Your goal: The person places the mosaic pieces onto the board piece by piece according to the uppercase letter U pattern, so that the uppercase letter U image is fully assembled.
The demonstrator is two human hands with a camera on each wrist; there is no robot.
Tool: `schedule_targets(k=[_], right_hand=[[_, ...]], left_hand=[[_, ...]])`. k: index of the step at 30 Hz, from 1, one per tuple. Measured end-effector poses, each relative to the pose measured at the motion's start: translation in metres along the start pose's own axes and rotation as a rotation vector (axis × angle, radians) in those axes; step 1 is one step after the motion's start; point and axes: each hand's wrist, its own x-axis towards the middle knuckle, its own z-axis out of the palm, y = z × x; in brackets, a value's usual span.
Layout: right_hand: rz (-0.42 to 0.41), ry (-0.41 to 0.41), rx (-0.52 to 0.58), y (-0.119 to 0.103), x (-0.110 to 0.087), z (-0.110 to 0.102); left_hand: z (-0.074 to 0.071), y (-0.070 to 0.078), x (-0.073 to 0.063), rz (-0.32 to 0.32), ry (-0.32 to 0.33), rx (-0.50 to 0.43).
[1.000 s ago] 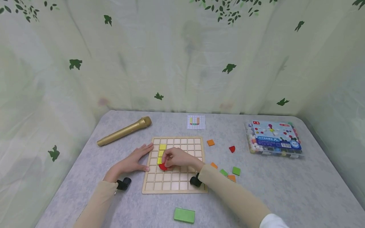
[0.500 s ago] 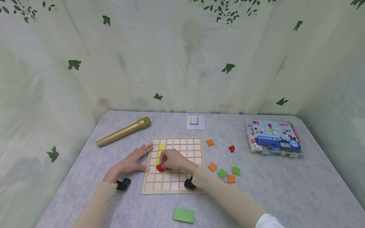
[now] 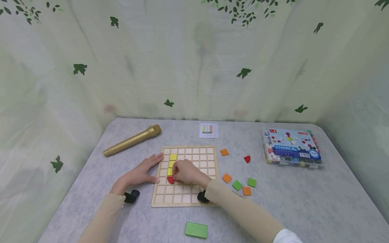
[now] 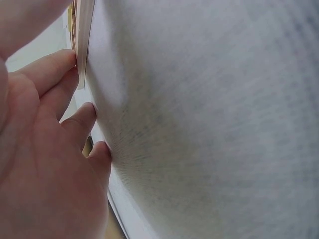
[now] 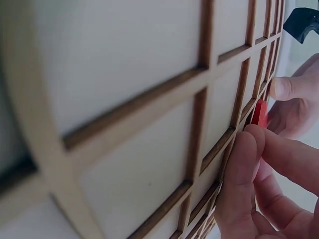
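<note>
A square wooden grid board (image 3: 186, 204) lies on the table in the head view. Yellow square tiles (image 3: 173, 157) sit in a column of its cells near the left side. Just below them, my right hand (image 3: 187, 172) pinches a red quarter-round tile (image 3: 171, 180) between thumb and fingertips, at the cell under the lowest yellow tile. The right wrist view shows the red tile (image 5: 260, 113) at those fingertips, close over the grid. My left hand (image 3: 143, 172) rests with straight, spread fingers at the board's left edge; the left wrist view shows fingertips (image 4: 67, 59) against the wooden side.
Right of the board lie orange tiles (image 3: 226, 178), green tiles (image 3: 237, 185) and another red tile (image 3: 247, 159). A pattern card (image 3: 214, 134) is behind it, a gold microphone (image 3: 132, 140) back left, a plastic case (image 3: 294, 148) back right, a green block (image 3: 196, 230) in front.
My right hand has moved slightly left with the red tile, which now lies flatter at the cell below the yellow column. My left hand has stayed at the board's edge.
</note>
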Motion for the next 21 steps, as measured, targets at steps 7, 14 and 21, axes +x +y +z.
schedule_targets(k=[7,14,21], right_hand=[[-0.003,-0.033,0.114,0.003,-0.002,-0.002],[-0.083,-0.117,0.338,0.025,-0.010,-0.023],[-0.126,-0.163,0.466,0.058,-0.032,-0.060]], left_hand=[[0.000,-0.001,0.000,0.000,0.003,0.000],[0.000,0.001,0.000,-0.005,0.005,-0.006],[0.001,0.001,0.001,-0.009,0.006,-0.001]])
